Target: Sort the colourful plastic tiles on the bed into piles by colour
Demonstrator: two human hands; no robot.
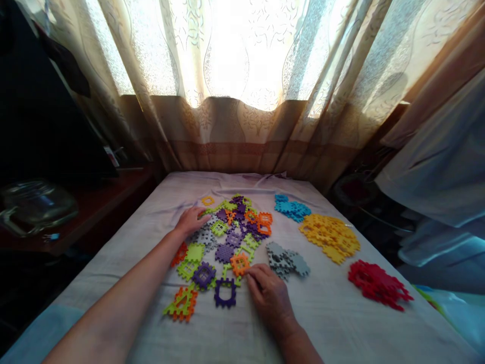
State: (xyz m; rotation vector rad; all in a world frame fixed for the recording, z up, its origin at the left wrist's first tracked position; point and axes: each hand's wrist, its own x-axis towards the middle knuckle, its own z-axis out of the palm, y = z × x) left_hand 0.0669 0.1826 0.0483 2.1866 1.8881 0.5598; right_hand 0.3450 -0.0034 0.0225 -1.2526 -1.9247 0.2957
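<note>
Interlocking plastic building tiles in purple, lime green, orange and grey lie in a loose mixed pile (235, 237) mid-table. At the pile's left edge rests my left hand (192, 221), its fingers stretched over grey and green tiles; what is under the fingertips is hidden. My right hand (270, 293) is closed at the near right side, its fingertips at the edge of an orange window tile (240, 264). Nearest me are a dark purple tile with a large opening (225, 293) and an orange tile (184, 304) overlapping a green one.
Sorted heaps sit to the right: blue tiles (291, 208), yellow tiles (329, 236), grey tiles (288, 261) and red tiles (379, 284). One yellow-orange tile (207, 200) lies apart at the back. A glass jug (38, 205) stands on the left cabinet. Curtains (235, 121) hang behind the cloth-covered table.
</note>
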